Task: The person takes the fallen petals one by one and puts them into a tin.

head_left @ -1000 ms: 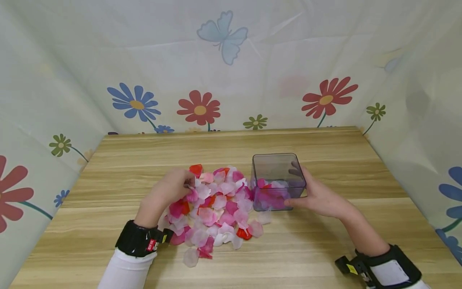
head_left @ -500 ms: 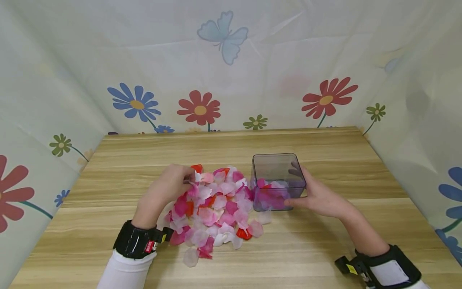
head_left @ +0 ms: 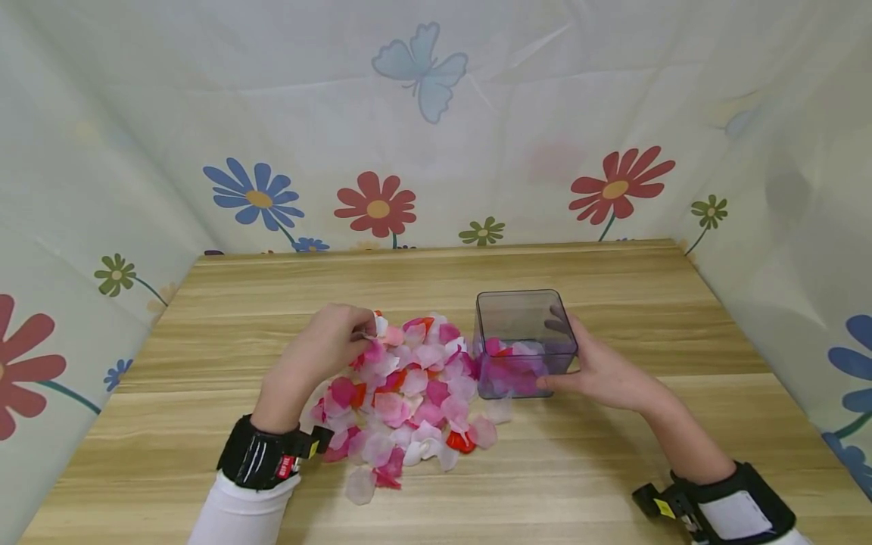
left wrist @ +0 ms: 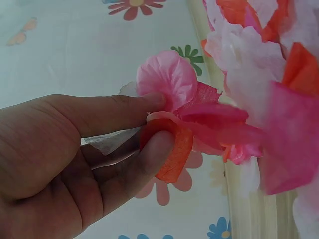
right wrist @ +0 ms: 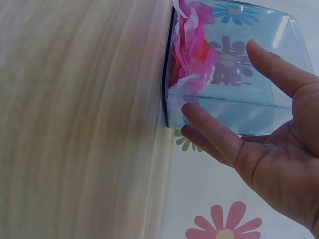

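A loose heap of artificial petals [head_left: 415, 393] in pink, white, red and orange lies on the table. At its left edge my left hand [head_left: 323, 344] pinches a small bunch of petals. In the left wrist view the fingertips [left wrist: 157, 99] hold pink, orange and whitish petals [left wrist: 167, 77]. Right of the heap stands a see-through grey square box [head_left: 524, 318], upright, with petals in its bottom. My right hand [head_left: 606, 371] grips its right side, thumb at the front and fingers behind. In the right wrist view the fingers [right wrist: 214, 129] lie against the box wall [right wrist: 239, 109].
The wooden table [head_left: 286, 288] is backed and flanked by a white curtain [head_left: 511, 113] printed with flowers and a butterfly. A pale petal [head_left: 359, 484] lies at the heap's near edge, and another petal [head_left: 499, 409] lies just in front of the box.
My left hand has shifted slightly away from me and to the right along the heap's left edge, covering most of the far red petal. My right hand and the box have stayed put.
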Tool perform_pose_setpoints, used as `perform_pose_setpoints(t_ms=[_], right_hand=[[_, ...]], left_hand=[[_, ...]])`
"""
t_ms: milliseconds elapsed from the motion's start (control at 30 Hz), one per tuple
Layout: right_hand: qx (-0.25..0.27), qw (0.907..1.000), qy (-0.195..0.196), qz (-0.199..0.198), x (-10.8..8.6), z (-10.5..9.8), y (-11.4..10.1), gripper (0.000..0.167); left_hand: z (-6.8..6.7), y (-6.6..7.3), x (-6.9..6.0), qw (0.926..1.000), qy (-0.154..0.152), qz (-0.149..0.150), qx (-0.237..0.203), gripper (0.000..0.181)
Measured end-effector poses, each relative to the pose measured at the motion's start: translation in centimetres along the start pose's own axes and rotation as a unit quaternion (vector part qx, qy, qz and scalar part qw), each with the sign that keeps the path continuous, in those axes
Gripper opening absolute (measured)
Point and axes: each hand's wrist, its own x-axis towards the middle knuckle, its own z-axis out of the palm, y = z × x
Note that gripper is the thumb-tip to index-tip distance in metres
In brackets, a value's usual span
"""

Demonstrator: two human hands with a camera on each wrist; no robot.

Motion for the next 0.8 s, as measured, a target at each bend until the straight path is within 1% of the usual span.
perform_pose_setpoints(t_ms=[200,367,467,800], right_hand=[[0.001,1.0000,-0.001,0.001,0.0,0.0,0.0,0.116],[-0.002,1.0000,0.002,0.002,0.0,0.0,0.0,0.116],[-0.002,1.0000,0.002,0.001,0.0,0.0,0.1,0.116],[-0.003,1.0000,0.002,-0.004,0.0,0.0,0.1,0.115]], left_hand=[[-0.2,0.5,0.0,0.9998,0.012,0.018,0.002,0.013],[-0.4,1.0,0.0,0.9993,0.026,0.028,-0.006,0.012],[-0.4,1.3,0.0,0.9989,0.034,0.032,-0.006,0.013],[-0.6,2.3,-0.2,0.9979,0.054,0.035,0.001,0.022]])
